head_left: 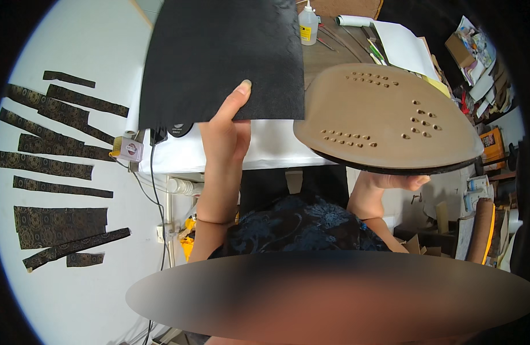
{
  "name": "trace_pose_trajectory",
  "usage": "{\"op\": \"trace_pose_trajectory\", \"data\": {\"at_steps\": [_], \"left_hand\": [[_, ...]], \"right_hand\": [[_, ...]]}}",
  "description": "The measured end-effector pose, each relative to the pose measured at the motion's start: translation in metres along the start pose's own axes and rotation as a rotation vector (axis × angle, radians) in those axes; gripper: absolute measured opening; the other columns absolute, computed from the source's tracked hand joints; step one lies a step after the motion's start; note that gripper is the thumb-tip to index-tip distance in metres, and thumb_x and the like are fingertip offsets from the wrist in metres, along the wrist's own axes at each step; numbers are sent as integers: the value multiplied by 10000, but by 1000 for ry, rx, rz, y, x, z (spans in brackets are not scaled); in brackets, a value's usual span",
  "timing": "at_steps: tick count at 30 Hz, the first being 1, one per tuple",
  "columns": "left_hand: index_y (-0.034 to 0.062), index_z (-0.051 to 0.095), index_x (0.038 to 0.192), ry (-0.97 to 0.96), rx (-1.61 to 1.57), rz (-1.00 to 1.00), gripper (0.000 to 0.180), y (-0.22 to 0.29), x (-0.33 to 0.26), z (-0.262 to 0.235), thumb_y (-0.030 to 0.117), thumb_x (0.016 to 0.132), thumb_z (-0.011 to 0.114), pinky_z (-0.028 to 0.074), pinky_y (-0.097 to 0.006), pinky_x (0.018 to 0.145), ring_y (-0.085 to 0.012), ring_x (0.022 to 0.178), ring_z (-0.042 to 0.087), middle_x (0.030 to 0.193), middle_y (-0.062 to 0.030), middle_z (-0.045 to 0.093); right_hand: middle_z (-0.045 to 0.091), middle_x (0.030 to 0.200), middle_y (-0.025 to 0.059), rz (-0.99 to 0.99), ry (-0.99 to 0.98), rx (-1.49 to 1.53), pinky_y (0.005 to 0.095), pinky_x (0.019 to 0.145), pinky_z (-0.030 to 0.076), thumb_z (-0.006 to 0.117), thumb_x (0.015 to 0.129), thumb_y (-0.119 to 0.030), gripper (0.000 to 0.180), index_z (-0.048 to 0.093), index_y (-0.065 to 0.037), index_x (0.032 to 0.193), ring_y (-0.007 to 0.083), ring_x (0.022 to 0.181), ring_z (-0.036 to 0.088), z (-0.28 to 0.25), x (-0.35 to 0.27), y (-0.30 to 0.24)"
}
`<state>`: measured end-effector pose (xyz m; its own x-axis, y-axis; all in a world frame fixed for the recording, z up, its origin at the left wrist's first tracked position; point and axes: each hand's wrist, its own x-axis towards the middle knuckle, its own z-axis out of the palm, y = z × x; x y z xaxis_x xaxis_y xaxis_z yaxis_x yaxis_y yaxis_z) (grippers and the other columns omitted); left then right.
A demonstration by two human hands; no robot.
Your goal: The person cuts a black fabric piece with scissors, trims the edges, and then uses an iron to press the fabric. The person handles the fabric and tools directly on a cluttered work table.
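Note:
My left hand [226, 129] pinches the lower edge of a large black sheet [219, 57], thumb on the front and fingers hidden behind. The sheet looks like cloth or thin leather, and its top runs out of the picture. With my right hand [394, 181] I hold up a steam iron, turned so that its tan, tapered soleplate [386, 115] faces me. Groups of steam holes dot the soleplate, and a black rim runs along its lower edge. The iron's body and most of my right fingers are hidden behind it. The soleplate's blunt end is beside the sheet's right edge.
Behind them stands a white-covered worktable [276, 146] with a squeeze bottle [308, 24], tools and white paper [400, 49]. Dark patterned strips [52, 167] hang on the white wall at left, near a cable [153, 190]. Boxes and papers [475, 54] crowd the right.

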<state>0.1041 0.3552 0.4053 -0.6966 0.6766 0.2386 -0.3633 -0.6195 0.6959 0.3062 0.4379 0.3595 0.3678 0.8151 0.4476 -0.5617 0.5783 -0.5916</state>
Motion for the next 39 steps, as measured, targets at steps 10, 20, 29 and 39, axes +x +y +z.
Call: {"op": "trace_pose_trajectory", "data": {"at_steps": [10, 20, 29, 39], "left_hand": [[-10, 420, 1318, 135, -81, 506, 431, -46, -32, 16, 89, 921, 558, 379, -292, 1042, -158, 1166, 505, 1299, -96, 509], [7, 443, 1292, 108, 23, 468, 402, -58, -39, 12, 61, 911, 558, 398, -310, 1030, -160, 1138, 524, 1272, -88, 525], [10, 460, 1269, 135, -97, 404, 389, -40, -39, 17, 51, 895, 563, 408, -322, 1024, -163, 1123, 533, 1252, -91, 531], [-36, 497, 1206, -16, -341, -294, 377, -13, -12, 5, -3, 838, 570, 417, -374, 989, -238, 1100, 553, 1167, -128, 570]], "right_hand": [[487, 1268, 97, -95, -9, 22, 433, 993, 419, 336, 762, -824, 920, 430, -80, 1295, 245, 1150, 499, -1, -14, 10], [520, 1225, 46, -147, -10, 42, 400, 975, 436, 371, 759, -824, 855, 492, -124, 1235, 206, 1119, 520, -3, -19, 14], [493, 1267, 80, -105, -29, 73, 426, 996, 415, 428, 772, -749, 836, 447, -97, 1294, 231, 1142, 505, -12, -12, 15], [542, 1210, 85, -4, 44, 6, 409, 975, 421, 418, 787, -756, 859, 477, -46, 1268, 206, 1116, 522, 2, 6, -3]]}}
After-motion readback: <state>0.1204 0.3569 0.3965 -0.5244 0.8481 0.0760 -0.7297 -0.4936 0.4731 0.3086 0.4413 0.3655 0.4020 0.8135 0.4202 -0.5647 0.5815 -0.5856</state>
